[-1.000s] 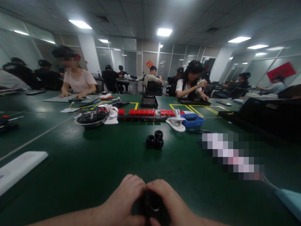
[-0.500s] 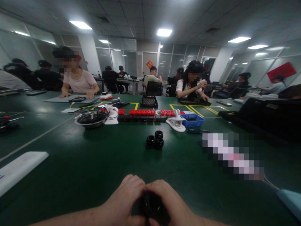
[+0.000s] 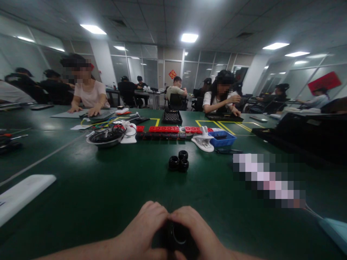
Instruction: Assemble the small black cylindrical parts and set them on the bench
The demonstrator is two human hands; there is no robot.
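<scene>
Low in the head view, my left hand [image 3: 146, 225] and my right hand [image 3: 196, 231] curl around a black toy tyre [image 3: 177, 233], one from each side. Their fingertips meet above it. Part of the tyre is hidden by my fingers and the dark shade between my palms. Farther forward on the green table [image 3: 116, 191], a cluster of three glossy black tyres [image 3: 179, 161] stands together, touching or nearly so, apart from both hands.
Behind the tyres lie a metal bowl [image 3: 105, 138] of dark parts, red blocks [image 3: 164, 129], a white clamp [image 3: 203, 139] and a blue bin [image 3: 222, 138]. A white slab [image 3: 25, 193] is at left, a blurred-out strip [image 3: 268, 180] at right. Two people sit across the table.
The tyre has turned slightly between my hands, while the hands stay in nearly the same place. Across the table, the person at left has moved a hand leftward.
</scene>
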